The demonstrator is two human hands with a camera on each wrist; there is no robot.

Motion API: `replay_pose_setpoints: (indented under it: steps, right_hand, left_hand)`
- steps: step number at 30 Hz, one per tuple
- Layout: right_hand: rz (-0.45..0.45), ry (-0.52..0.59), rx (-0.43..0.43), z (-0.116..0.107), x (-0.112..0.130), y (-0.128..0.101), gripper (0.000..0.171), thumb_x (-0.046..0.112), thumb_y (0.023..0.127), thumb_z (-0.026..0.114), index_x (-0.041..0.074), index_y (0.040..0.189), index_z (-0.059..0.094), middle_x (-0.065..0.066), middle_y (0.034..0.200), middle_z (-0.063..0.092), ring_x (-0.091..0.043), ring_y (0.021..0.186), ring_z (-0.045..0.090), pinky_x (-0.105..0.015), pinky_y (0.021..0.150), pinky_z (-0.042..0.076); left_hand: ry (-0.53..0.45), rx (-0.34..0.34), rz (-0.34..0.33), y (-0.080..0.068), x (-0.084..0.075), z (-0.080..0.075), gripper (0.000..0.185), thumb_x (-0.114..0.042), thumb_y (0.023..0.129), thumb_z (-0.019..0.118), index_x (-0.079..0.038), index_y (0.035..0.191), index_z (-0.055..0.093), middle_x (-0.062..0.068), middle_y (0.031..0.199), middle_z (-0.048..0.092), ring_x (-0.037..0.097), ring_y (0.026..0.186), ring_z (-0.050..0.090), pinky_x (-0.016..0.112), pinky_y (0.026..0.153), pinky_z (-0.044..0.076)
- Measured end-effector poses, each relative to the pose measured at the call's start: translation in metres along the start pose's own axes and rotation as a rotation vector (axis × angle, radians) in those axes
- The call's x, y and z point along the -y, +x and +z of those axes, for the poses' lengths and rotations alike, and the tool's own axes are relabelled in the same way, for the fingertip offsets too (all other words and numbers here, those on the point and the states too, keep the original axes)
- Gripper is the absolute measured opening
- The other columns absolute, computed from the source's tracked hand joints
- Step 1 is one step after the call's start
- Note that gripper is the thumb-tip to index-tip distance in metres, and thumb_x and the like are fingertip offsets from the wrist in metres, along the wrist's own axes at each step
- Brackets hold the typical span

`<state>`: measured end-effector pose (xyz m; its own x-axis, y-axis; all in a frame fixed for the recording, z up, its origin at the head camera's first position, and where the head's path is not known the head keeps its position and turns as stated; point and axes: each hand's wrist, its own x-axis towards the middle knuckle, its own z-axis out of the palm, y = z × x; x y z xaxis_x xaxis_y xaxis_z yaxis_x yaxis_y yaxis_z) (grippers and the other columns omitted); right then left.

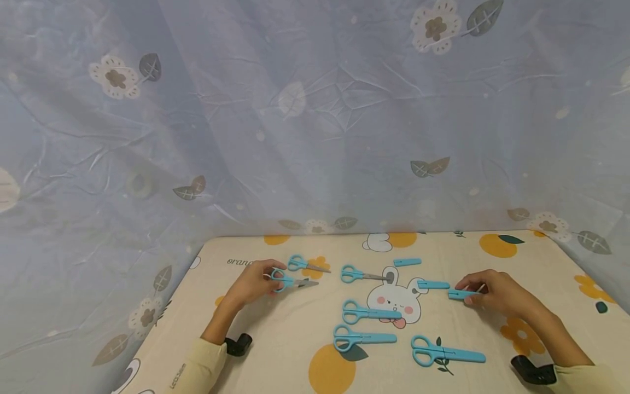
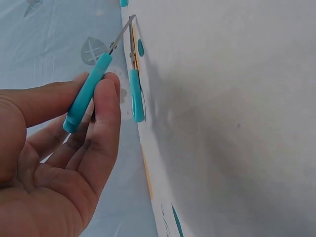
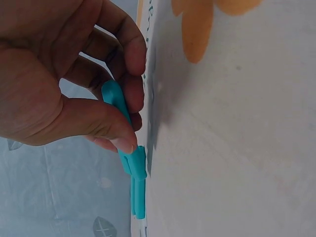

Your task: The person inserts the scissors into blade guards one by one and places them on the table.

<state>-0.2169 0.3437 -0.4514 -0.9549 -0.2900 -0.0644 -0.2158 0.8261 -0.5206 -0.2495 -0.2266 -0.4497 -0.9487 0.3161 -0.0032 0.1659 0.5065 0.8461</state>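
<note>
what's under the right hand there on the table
A blue scissor cap lies on the tablecloth, pinched by the right hand. Its left end sticks out; fingers cover the rest, so whether anything else lies underneath is hidden.

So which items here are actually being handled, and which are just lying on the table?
In hand:
- uncapped blue scissors, gripped by left hand
- blue blade cap, pinched by right hand

Lying about:
- three capped scissors
- two uncapped scissors
- two loose caps
</note>
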Motion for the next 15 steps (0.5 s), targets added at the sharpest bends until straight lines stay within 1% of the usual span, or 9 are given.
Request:
replay_pose_setpoints:
  steps: [3, 10, 15]
  right_hand:
    - [-0.004, 0.012, -0.003, -0.0001, 0.0008, 0.0001, 0.026, 0.011, 0.092, 0.084, 0.004, 0.117, 0.08, -0.002, 0.097, 0.073, -0.016, 0.083, 0.059, -0.023, 0.065, 0.05]
    - [0.004, 0.046, -0.007, 0.0018, -0.0016, 0.0006, 0.027, 0.013, 0.093, 0.084, 0.004, 0.118, 0.08, 0.0, 0.094, 0.071, -0.012, 0.079, 0.055, -0.022, 0.064, 0.048]
    - [-0.006, 0.069, -0.012, 0.0031, -0.001, -0.0004, 0.028, 0.014, 0.092, 0.084, 0.004, 0.118, 0.081, 0.001, 0.093, 0.071, -0.008, 0.076, 0.052, -0.022, 0.064, 0.045]
  left_hand:
    - [-0.007, 0.004, 0.005, -0.0002, 0.0001, -0.0004, 0.04, 0.0, 0.099, 0.073, 0.005, 0.138, 0.065, 0.02, 0.114, 0.067, 0.02, 0.093, 0.075, 0.042, 0.081, 0.069]
    - [-0.022, 0.001, 0.016, -0.0008, -0.002, -0.0015, 0.04, -0.001, 0.101, 0.07, 0.006, 0.14, 0.063, 0.021, 0.118, 0.067, 0.023, 0.097, 0.076, 0.042, 0.082, 0.069]
    - [-0.048, 0.006, 0.027, 0.0014, -0.0031, 0.001, 0.04, -0.001, 0.101, 0.071, 0.006, 0.139, 0.064, 0.023, 0.119, 0.068, 0.024, 0.096, 0.077, 0.042, 0.082, 0.069]
